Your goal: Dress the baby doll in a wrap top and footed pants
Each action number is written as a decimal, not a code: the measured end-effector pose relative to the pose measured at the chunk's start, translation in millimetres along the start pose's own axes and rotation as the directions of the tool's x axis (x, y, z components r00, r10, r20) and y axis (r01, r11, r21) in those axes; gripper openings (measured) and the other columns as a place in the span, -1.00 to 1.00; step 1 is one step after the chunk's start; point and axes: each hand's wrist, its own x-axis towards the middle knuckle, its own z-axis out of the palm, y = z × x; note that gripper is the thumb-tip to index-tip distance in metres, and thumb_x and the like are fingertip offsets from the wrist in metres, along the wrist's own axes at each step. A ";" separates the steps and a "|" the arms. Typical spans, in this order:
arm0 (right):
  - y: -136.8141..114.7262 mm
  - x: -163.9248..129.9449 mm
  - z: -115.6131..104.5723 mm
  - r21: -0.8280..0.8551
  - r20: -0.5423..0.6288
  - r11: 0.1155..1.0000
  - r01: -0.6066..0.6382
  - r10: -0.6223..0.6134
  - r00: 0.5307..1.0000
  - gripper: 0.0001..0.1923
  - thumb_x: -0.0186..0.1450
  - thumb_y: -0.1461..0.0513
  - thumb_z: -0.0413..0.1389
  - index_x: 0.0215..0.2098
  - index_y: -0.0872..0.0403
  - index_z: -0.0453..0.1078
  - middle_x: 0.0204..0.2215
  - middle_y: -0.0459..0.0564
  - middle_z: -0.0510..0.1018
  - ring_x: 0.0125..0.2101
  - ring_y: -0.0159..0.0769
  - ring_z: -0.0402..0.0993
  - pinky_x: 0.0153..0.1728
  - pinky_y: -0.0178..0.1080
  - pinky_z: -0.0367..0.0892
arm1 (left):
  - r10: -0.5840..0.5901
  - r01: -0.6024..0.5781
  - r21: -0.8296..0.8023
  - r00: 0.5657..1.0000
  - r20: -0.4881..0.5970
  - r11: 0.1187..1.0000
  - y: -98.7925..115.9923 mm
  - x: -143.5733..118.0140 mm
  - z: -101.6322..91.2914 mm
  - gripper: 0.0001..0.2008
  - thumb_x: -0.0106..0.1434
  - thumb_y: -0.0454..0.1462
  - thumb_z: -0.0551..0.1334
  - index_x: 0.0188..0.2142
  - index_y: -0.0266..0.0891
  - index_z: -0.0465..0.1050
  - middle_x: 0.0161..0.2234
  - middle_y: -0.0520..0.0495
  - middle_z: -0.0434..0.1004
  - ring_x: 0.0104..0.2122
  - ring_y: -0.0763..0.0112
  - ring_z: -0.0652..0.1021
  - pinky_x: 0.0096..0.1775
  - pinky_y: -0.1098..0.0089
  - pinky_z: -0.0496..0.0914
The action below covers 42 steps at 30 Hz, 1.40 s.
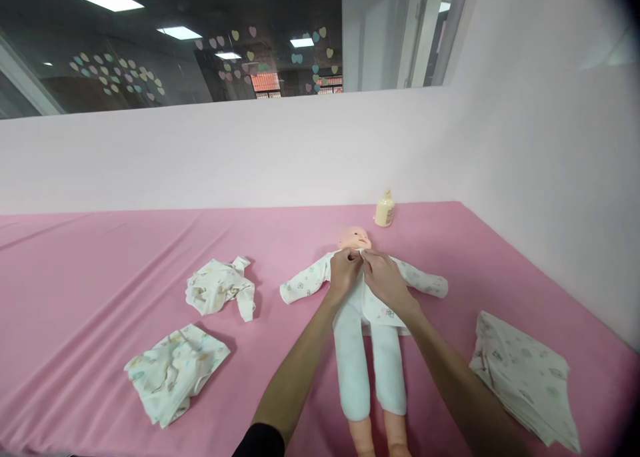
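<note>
Both hands are meeting at the doll's (367, 310) collar: the left hand (344, 270) and right hand (381, 275) are each pinching the white top just under its chin, though the fingertips are too small to read clearly. It is lying face up on the pink desk (90, 277), a cream bottle (385, 209) standing near its head, baby clothes (220, 287) lying well apart.

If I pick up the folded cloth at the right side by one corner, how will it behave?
The folded cloth would probably flop and unfold, since it looks like thin soft layers stacked loosely. It seems light for its size, lying flat on the pink sheet. Pushed, it would likely bunch or drag rather than slide cleanly, cloth against cloth.
</note>
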 end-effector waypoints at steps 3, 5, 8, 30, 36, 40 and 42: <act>-1.5 -3.3 -2.6 -0.020 0.021 1.000 0.013 -0.013 1.000 -0.64 0.39 0.39 -0.18 -0.11 0.14 0.44 -0.15 0.10 0.57 -0.11 -0.23 0.47 -0.10 -0.27 0.25 | -0.003 0.003 -0.020 1.000 0.000 1.000 -1.1 0.4 0.9 -0.73 0.15 -0.20 0.17 -0.61 -0.26 0.24 -0.60 0.09 0.23 -0.54 0.53 0.22 -0.48 0.46 0.06; -3.3 -4.8 -4.2 -0.021 0.021 1.000 0.017 -0.016 1.000 -0.62 0.39 0.39 -0.18 -0.07 0.15 0.44 -0.10 0.12 0.57 -0.08 -0.22 0.47 -0.07 -0.26 0.26 | 0.005 -0.005 -0.001 1.000 -0.007 1.000 -1.7 0.7 1.4 -0.71 0.16 -0.19 0.17 -0.62 -0.25 0.23 -0.62 0.10 0.19 -0.55 0.54 0.20 -0.49 0.45 0.03; -5.7 -5.6 -5.5 -0.026 0.029 1.000 -0.002 0.003 1.000 -0.60 0.40 0.38 -0.18 0.00 0.14 0.43 -0.06 0.12 0.57 -0.03 -0.20 0.47 -0.05 -0.25 0.28 | 0.012 -0.012 0.004 1.000 -0.017 1.000 -3.0 1.1 1.6 -0.70 0.17 -0.18 0.17 -0.62 -0.26 0.25 -0.62 0.09 0.22 -0.55 0.53 0.23 -0.49 0.46 0.06; 3.7 -1.6 -1.6 0.112 0.082 0.991 -0.073 0.064 0.995 -0.58 0.33 0.38 -0.16 -0.07 0.11 0.51 0.19 0.11 0.41 0.19 -0.18 0.33 0.18 -0.13 0.20 | -0.224 0.314 -0.466 0.945 0.239 0.827 -5.0 7.6 -8.7 -0.89 0.05 -0.28 0.25 -0.51 -0.31 0.45 -0.55 0.06 0.39 -0.53 0.56 0.30 -0.43 0.47 0.17; 4.6 -1.1 1.6 0.126 0.134 0.990 -0.062 0.044 0.990 -0.53 0.31 0.38 -0.15 0.08 0.14 0.42 0.24 0.13 0.35 0.22 -0.18 0.28 0.19 -0.16 0.18 | -0.237 0.340 -0.516 0.937 0.256 0.786 -6.6 11.5 -9.3 -0.86 0.03 -0.28 0.27 -0.57 -0.31 0.39 -0.56 0.05 0.40 -0.51 0.55 0.34 -0.38 0.45 0.19; 5.8 -1.1 2.2 0.168 0.122 0.985 -0.044 0.024 0.992 -0.50 0.28 0.39 -0.15 0.11 0.11 0.38 0.21 0.11 0.38 0.23 -0.20 0.27 0.20 -0.15 0.18 | -0.258 0.357 -0.544 0.933 0.252 0.760 -4.0 11.3 -10.3 -0.85 0.01 -0.25 0.29 -0.55 -0.31 0.41 -0.54 0.03 0.42 -0.49 0.54 0.36 -0.35 0.44 0.23; 6.7 -2.2 1.9 0.208 0.119 0.976 -0.057 0.032 0.992 -0.47 0.26 0.40 -0.15 0.16 0.11 0.31 0.20 0.12 0.39 0.22 -0.20 0.28 0.18 -0.14 0.21 | -0.264 0.366 -0.550 0.929 0.258 0.751 -2.6 10.9 -11.1 -0.85 0.01 -0.25 0.29 -0.54 -0.31 0.42 -0.53 0.02 0.43 -0.49 0.53 0.38 -0.34 0.43 0.24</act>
